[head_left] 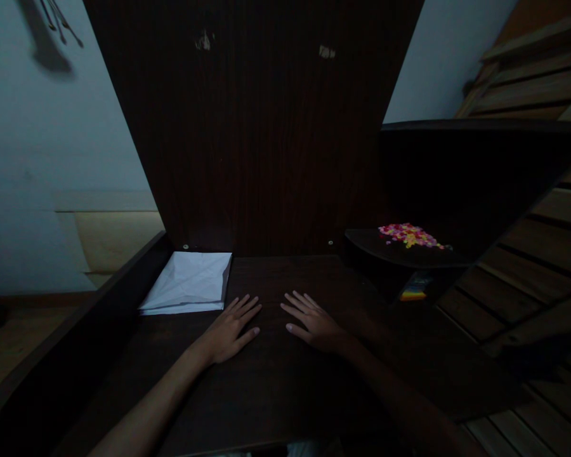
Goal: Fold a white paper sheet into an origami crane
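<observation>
My left hand (232,328) lies flat on the dark wooden desk (266,393), fingers spread and thumb pointing right. Just past its fingertips, to the left, rests a stack of white folded paper (188,282) with creases across the top sheet. Opposite, my right hand (314,322) is also palm down on the desk, its fingers apart and pointing left. Neither hand holds anything, and a strip of bare desk separates them. On a small curved shelf (361,240) at the right sits a loose pile of small pink, red and yellow pieces (412,235), too small to name.
A tall dark back panel (276,139) rises behind the desk. A raised side board (90,317) borders the left edge. Beneath the curved shelf something with a yellow and orange band (413,296) shows. Wooden slats (533,254) stand at the right.
</observation>
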`<state>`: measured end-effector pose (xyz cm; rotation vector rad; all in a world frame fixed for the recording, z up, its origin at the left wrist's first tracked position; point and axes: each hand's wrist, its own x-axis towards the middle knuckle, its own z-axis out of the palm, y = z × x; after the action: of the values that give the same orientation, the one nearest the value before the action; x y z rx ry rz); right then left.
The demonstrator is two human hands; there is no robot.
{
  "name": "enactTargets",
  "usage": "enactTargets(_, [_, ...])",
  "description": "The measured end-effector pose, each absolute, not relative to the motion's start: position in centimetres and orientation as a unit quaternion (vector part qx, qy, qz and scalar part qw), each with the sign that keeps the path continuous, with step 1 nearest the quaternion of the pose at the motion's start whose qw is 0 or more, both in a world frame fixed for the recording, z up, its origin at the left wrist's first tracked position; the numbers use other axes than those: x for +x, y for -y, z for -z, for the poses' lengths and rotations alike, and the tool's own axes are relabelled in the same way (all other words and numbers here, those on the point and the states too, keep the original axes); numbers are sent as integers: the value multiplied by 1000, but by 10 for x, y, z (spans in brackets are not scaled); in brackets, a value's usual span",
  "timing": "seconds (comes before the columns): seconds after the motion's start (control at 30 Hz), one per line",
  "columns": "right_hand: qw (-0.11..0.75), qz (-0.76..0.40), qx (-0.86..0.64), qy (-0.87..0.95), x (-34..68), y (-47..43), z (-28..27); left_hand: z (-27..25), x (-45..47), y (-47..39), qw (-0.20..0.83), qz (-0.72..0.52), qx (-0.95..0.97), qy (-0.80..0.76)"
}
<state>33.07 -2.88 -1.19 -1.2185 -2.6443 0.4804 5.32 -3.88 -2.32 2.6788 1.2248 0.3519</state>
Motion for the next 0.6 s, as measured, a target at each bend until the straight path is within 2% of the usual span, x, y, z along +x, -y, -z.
enactTargets(0.4, [96,-168,-410,891,331,28,13,20,54,40,88,-115,899,-414])
enactTargets(0.6, [103,-172,-406,892,332,26,16,13,57,42,55,-115,911,-392])
